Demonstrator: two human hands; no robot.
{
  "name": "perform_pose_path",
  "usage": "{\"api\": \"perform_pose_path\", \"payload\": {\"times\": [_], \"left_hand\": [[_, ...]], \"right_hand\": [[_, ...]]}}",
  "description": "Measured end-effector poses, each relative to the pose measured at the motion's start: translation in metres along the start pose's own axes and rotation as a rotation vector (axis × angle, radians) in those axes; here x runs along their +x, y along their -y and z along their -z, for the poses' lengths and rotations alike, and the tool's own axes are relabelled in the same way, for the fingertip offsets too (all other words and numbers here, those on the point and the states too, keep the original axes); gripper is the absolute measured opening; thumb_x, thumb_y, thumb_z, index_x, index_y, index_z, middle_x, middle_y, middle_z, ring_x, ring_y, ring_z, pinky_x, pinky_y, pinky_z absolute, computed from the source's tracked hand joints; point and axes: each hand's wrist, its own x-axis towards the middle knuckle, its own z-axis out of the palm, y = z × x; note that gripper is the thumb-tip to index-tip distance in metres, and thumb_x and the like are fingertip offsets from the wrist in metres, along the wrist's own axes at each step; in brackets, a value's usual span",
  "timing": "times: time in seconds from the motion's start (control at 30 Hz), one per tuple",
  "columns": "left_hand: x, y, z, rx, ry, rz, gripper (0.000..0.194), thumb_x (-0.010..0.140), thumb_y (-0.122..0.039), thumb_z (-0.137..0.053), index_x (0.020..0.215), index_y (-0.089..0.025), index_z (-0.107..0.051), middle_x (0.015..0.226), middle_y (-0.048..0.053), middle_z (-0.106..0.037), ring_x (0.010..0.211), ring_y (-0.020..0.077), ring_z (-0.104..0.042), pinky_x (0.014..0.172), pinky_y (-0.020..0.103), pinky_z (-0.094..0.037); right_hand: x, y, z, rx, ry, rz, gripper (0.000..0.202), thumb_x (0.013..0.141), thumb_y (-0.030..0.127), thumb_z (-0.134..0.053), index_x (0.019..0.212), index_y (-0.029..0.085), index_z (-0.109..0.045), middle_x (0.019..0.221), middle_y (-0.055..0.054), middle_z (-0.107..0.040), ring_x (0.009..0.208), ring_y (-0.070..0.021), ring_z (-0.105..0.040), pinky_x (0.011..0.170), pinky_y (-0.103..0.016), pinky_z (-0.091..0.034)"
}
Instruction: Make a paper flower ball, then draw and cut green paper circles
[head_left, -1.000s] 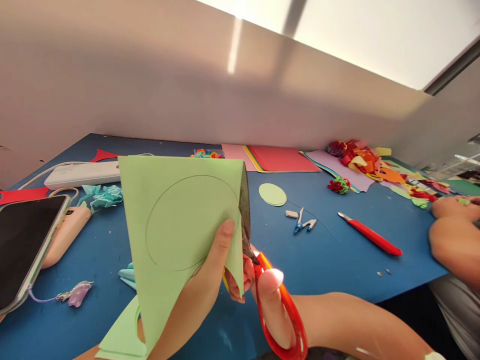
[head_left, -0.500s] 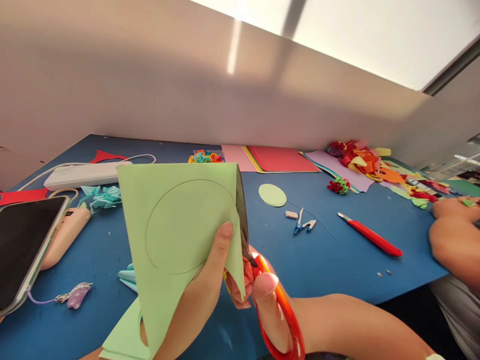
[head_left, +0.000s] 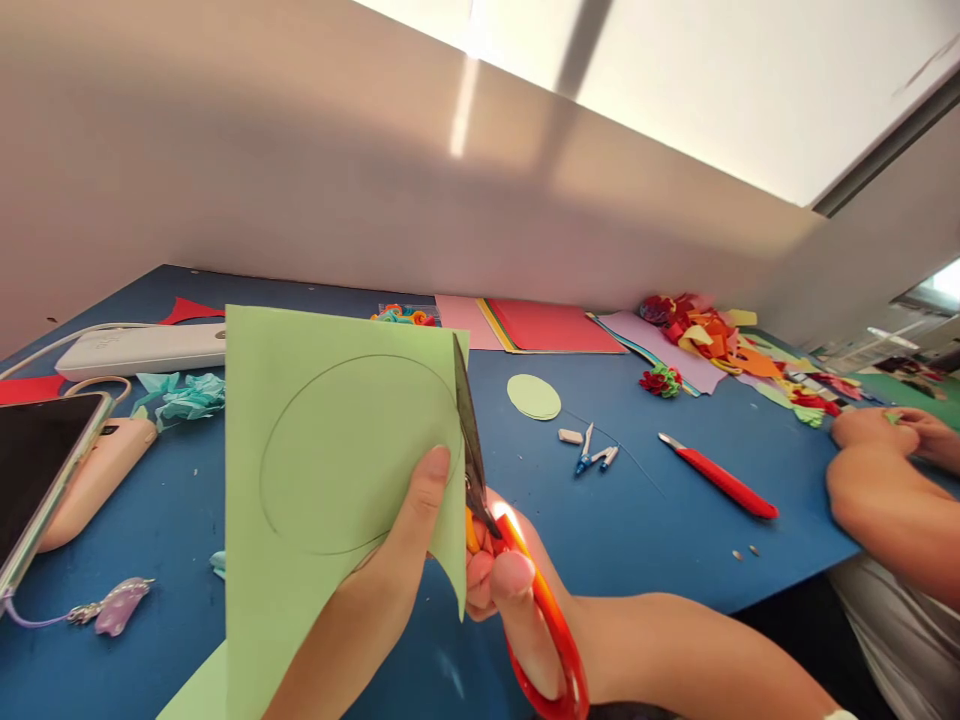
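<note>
My left hand grips a sheet of light green paper, thumb on its front face, the other fingers hidden behind. A large circle is drawn on the sheet, and its lower right part has been cut along a curve. My right hand is closed around the red-orange handles of a pair of scissors. Their dark blades stand upright along the sheet's right edge, one in front of the paper, close to the drawn line. Below the sheet, more green paper shows at the lower left.
On the blue table lie green paper circles, an eraser, a compass and a red-handled knife. Coloured sheets and scraps stand behind. A phone is left; another person's arm rests right.
The green sheet has turned to face me more squarely. The scissor blades now show along its right edge, in front of the paper. The whole view has shifted slightly.
</note>
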Motion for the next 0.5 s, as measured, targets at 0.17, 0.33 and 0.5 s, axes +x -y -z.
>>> {"api": "perform_pose_path", "payload": {"times": [0.17,0.33,0.5], "left_hand": [[0.002,0.007,-0.001,-0.044,0.0,0.1,0.05,0.069,-0.064,-0.061,0.106,-0.031,-0.062,0.125,-0.003,-0.061,0.128,0.0311,-0.046,0.117,0.044,-0.028],[0.007,0.013,-0.004,-0.075,-0.039,0.089,0.047,0.066,-0.064,-0.064,0.101,-0.032,-0.063,0.122,-0.005,-0.064,0.128,0.0303,-0.046,0.118,0.043,-0.025],[0.011,0.02,-0.003,-0.082,-0.076,-0.037,0.037,0.071,-0.064,-0.059,0.088,-0.032,-0.065,0.102,-0.003,-0.071,0.11,0.028,-0.06,0.109,0.04,-0.04]], "right_hand": [[-0.003,0.001,0.006,0.002,0.036,-0.109,0.084,0.051,0.1,-0.018,0.077,0.022,-0.033,0.071,0.001,-0.037,0.059,-0.0103,-0.032,0.055,-0.029,-0.036],[-0.005,-0.005,0.007,-0.008,0.046,-0.16,0.083,0.056,0.098,-0.021,0.082,0.021,-0.035,0.068,0.003,-0.036,0.054,-0.008,-0.028,0.05,-0.026,-0.031],[-0.007,-0.012,0.009,0.067,0.068,-0.14,0.077,0.061,0.094,-0.031,0.083,0.021,-0.036,0.064,0.006,-0.031,0.052,-0.0071,-0.026,0.048,-0.023,-0.028]]}}
